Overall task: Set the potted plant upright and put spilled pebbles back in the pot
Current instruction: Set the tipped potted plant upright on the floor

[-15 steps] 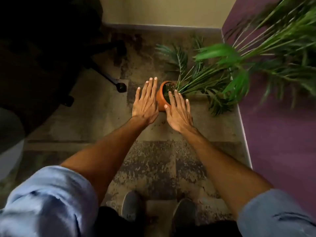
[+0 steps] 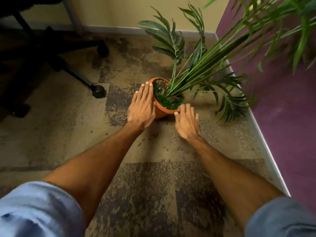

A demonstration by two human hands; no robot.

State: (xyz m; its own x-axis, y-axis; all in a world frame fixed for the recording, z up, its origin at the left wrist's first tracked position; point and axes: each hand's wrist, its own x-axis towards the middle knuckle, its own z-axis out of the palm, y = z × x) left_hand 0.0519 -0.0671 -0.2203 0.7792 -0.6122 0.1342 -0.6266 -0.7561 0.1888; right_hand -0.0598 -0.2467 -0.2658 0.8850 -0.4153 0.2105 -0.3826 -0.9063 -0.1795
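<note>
An orange terracotta pot (image 2: pixel 161 112) sits tilted on the carpet, its mouth turned toward the right. Green moss and a few pebbles show inside it. The palm plant's long stems (image 2: pixel 201 69) lean out to the upper right, toward the purple wall. My left hand (image 2: pixel 142 106) lies flat against the pot's left side, fingers together. My right hand (image 2: pixel 185 121) touches the lower right of the rim with thumb and fingertips. Several small brown pebbles (image 2: pixel 154 135) are scattered on the carpet between my forearms.
An office chair base with a black caster (image 2: pixel 98 90) stands to the left. A purple wall (image 2: pixel 282 103) with a white skirting strip runs along the right, a beige wall at the back. The carpet (image 2: pixel 68 120) is patchy brown and grey.
Both hands have reached the pot: the left now presses its side, the right touches its rim. The pot's mouth faces me more. The view has moved closer.
</note>
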